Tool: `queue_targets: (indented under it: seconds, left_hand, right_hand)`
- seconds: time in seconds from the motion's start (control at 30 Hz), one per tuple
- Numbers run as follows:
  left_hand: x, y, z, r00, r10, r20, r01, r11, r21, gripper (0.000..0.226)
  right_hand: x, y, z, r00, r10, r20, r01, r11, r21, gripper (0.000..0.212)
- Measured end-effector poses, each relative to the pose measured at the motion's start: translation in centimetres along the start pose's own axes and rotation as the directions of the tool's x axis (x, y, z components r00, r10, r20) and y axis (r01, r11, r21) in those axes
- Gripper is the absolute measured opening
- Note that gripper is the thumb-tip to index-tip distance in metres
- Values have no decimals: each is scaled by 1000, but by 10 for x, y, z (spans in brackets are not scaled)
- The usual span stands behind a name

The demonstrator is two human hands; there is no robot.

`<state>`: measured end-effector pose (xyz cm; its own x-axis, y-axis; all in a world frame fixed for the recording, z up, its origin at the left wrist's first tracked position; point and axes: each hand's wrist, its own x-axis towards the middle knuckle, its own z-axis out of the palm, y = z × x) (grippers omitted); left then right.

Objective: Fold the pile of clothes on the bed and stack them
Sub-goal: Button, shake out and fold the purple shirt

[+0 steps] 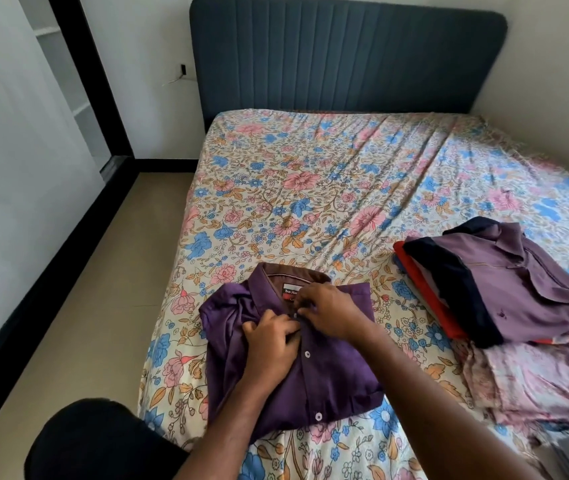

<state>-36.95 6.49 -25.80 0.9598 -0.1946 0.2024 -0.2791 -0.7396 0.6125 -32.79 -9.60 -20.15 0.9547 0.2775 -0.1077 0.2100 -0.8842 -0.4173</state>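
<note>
While both hands (305, 318) pinch the shirt (328, 368) placket near a button, the fabric looks slippery. A tug may undo the folds.

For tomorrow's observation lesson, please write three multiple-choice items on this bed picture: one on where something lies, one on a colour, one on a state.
1. Where is the stack of folded clothes?
A. on the floor
B. on the bed, to the person's right of the purple shirt
C. against the headboard

2. What colour is the headboard?
A. dark blue
B. red
C. white

3. What are the hands doing?
A. hanging idle
B. lifting the stack
C. both pinching the shirt's front by a button near the collar

Answers:
1 B: the stack sits on the floral sheet, apart from the shirt.
2 A: its padded panel is dark blue.
3 C: the left hand and right hand meet at the placket, fingers curled on the cloth.
</note>
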Motion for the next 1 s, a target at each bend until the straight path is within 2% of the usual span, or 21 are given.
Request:
queue_targets:
  seconds: [0.03,0.1,0.17,0.23,0.27,0.3,0.33,0.37,0.43,0.47,0.5,0.57,0.6,0.63,0.7,0.77,0.87,0.93,1.0]
  left_hand:
    - [-3,-2,-3,999,-14,36,17,996,-84,27]
    - [-11,-9,-22,999,-47,-6,43,958,-285,24]
    - [-21,-19,-48,973,-106,-203,29,936,-350,14]
    - [-24,-33,-72,863,-250,-439,139,953,-270,9]
    - [-22,-40,-78,799,-358,-483,276,932,-234,9]
    - [-18,-46,-79,753,-476,-454,424,879,-218,19]
    - [-13,-49,-77,738,-574,-354,551,816,-176,29]
    - [-9,-50,-73,748,-617,-244,616,783,-90,34]
    - [-4,-48,-64,787,-591,-175,604,796,28,33]
    - [-3,-47,-62,781,-590,-203,603,798,1,31]
    - [-3,-46,-64,759,-609,-230,616,787,-49,29]
    - [-5,-48,-68,707,-661,-252,664,743,-86,33]
    - [-4,-50,-69,687,-684,-246,688,721,-84,41]
    - [-3,-50,-70,673,-705,-225,708,701,-79,51]
    - [2,-43,-67,670,-723,-168,724,687,-68,68]
    - [6,-36,-62,697,-706,-124,708,705,-41,73]
    - [10,-24,-59,744,-664,-69,666,746,8,56]
    - [7,-19,-58,766,-640,-64,642,767,6,44]
    - [4,-19,-58,792,-604,-93,605,796,-18,37]
  right_hand:
    - [-3,-1,3,1000,4,-23,-4,1000,9,18]
    - [-12,1,1,994,39,-99,-33,998,60,39]
    - [-27,11,-1,960,156,-232,-146,987,62,54]
    - [-39,24,3,908,323,-267,-314,946,78,64]
    - [-42,26,6,896,396,-202,-380,918,114,68]
    - [-40,27,12,894,433,-118,-418,899,130,72]
    - [-35,27,21,901,432,-42,-425,898,119,74]
    - [-30,26,30,909,418,10,-416,904,100,74]
    - [-23,26,40,921,390,4,-387,914,123,72]
    - [-24,28,39,917,392,-78,-371,908,194,71]
    - [-29,30,33,885,423,-194,-367,891,269,70]
    - [-44,37,21,742,548,-387,-429,831,354,64]
    - [-49,39,17,684,620,-384,-512,784,352,60]
    - [-53,38,15,659,681,-320,-599,732,325,60]
    - [-51,29,16,688,706,-170,-668,707,232,66]
    - [-41,16,17,763,640,-85,-614,760,213,68]
    - [-31,0,14,835,550,-19,-536,821,197,65]
    - [-29,-1,16,829,557,-46,-547,825,139,72]
    - [-30,-2,19,827,559,-59,-541,820,185,77]
